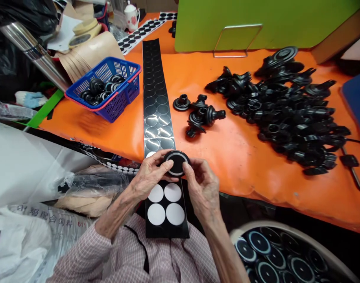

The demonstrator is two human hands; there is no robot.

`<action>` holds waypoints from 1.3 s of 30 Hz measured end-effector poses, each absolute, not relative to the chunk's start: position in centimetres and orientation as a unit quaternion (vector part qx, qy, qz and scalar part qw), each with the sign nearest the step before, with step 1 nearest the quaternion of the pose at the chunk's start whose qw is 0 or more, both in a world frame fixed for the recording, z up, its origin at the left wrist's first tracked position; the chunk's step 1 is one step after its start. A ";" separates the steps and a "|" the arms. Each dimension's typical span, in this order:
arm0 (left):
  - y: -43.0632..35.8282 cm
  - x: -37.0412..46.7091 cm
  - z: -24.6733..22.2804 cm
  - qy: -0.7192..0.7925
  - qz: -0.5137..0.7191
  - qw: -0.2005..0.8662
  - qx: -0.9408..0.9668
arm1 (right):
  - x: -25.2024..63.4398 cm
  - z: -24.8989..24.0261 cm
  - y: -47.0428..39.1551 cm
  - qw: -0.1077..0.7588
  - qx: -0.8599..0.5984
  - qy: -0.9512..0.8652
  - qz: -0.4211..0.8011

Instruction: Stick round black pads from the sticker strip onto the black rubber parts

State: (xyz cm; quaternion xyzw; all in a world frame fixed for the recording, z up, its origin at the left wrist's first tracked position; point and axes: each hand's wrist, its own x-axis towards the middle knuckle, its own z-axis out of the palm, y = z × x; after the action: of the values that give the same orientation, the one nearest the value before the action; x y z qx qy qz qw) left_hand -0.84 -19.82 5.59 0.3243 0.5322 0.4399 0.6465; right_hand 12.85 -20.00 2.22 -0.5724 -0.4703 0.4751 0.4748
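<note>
Between my two hands is a round black plastic disc part (176, 163) with a pale ring on its upper face. My left hand (152, 171) grips it from the left, thumb on the face. From the right my right hand (202, 182) pinches its rim, thumb on the top. Under the hands runs a long black sticker strip (159, 114) with round black stickers, hanging over the table edge. White circles (175, 214) show on its near end, over my lap. Several loose black parts (200, 114) lie on the orange table just beyond my right hand.
A blue basket (106, 92) holding black parts stands at left. A large pile of black parts (288, 114) covers the right of the orange tabletop (227, 157). A green board (268, 23) stands behind. Below right, a round tub (241, 230) holds many ringed discs.
</note>
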 end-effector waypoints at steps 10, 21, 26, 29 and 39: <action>-22.5 -3.8 4.5 0.678 0.459 0.516 0.251 | 15.3 2.2 -17.8 0.535 -0.604 -0.379 0.454; -19.9 -2.2 5.2 0.520 0.505 0.679 0.113 | 12.7 1.6 -20.2 0.361 -0.506 -0.724 0.299; -20.5 -2.1 3.9 0.496 0.525 0.680 0.121 | 12.1 1.9 -19.1 0.350 -0.518 -0.733 0.268; -20.7 -2.2 3.4 0.491 0.528 0.678 0.143 | 11.7 2.1 -18.7 0.346 -0.517 -0.741 0.254; -22.1 -1.6 3.3 0.604 0.490 0.583 0.236 | 13.7 2.1 -17.3 0.357 -0.560 -0.725 0.184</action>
State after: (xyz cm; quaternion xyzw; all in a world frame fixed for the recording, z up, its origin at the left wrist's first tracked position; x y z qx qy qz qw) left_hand -1.59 -22.10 3.28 0.2363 0.6040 0.4898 0.5827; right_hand 13.70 -17.27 2.12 -0.5596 -0.7251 0.1836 0.3568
